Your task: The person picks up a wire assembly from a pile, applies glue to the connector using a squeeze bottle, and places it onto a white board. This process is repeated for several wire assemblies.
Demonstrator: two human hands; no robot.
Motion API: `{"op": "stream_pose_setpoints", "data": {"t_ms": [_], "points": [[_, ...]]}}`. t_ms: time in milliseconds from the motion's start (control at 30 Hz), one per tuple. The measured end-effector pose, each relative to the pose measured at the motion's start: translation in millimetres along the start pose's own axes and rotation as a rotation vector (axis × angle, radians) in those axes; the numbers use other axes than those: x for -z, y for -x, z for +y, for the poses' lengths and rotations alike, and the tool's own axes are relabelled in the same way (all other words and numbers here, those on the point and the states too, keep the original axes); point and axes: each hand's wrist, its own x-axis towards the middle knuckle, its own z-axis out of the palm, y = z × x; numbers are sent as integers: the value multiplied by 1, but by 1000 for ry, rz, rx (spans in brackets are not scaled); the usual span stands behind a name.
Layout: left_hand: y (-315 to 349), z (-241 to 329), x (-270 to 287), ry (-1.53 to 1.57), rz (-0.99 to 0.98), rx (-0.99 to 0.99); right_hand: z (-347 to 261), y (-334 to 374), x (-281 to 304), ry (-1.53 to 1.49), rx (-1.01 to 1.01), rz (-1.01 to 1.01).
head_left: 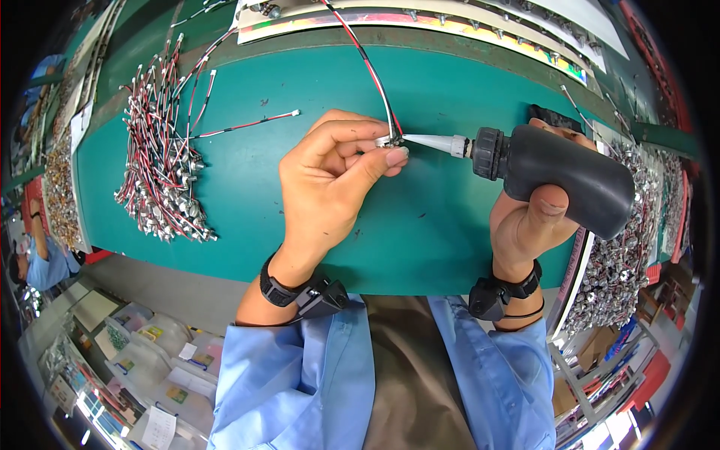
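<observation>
My left hand (pixel 322 176) pinches a small wired electronic component (pixel 388 141) between thumb and fingertips. Red, black and white wires (pixel 367 56) run up from it past the top edge of the view. My right hand (pixel 536 214) is wrapped round a black squeeze bottle (pixel 574 176), tilted with its cap toward the left. The pale tapered nozzle (pixel 435 142) reaches to the component, its tip at or very near the wire ends. Whether it touches cannot be made out. To the left lies a heap of wired metal components (pixel 161 165) with white plugs.
Below everything is a green work mat (pixel 247 82). A long rack with metal parts (pixel 450 26) spans the far side. Beyond the right edge lies a mass of wired components (pixel 619 262). Plastic bins (pixel 161 352) stand lower left; another person (pixel 45 255) is at far left.
</observation>
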Motion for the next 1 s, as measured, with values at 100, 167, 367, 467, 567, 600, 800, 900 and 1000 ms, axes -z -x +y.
{"op": "stream_pose_setpoints", "data": {"t_ms": [100, 167, 367, 467, 567, 600, 800, 900, 1000], "points": [[0, 0, 0, -3, -2, -1, 0, 0, 1, 4, 0, -5], [1, 0, 0, -5, -2, 2, 0, 1, 2, -6, -10, -9], [2, -1, 2, 11, -15, -5, 0, 2, 1, -12, -14, -4], [1, 0, 2, 23, -27, 6, -1, 2, 1, -32, -31, -21], [0, 1, 4, 57, -18, 41, 1, 1, 0, -47, -37, -53], [0, 1, 4, 54, -22, 42, 2, 1, 0, -56, -42, -69], [-2, 13, 4, 12, -17, 36, 3, -13, 2, -60, -73, -9], [0, 25, 6, -26, -24, -74, 4, -22, 9, -96, -94, 107], [-21, 57, 9, -113, -15, -282, 5, -26, 18, -193, -355, 213]]}}
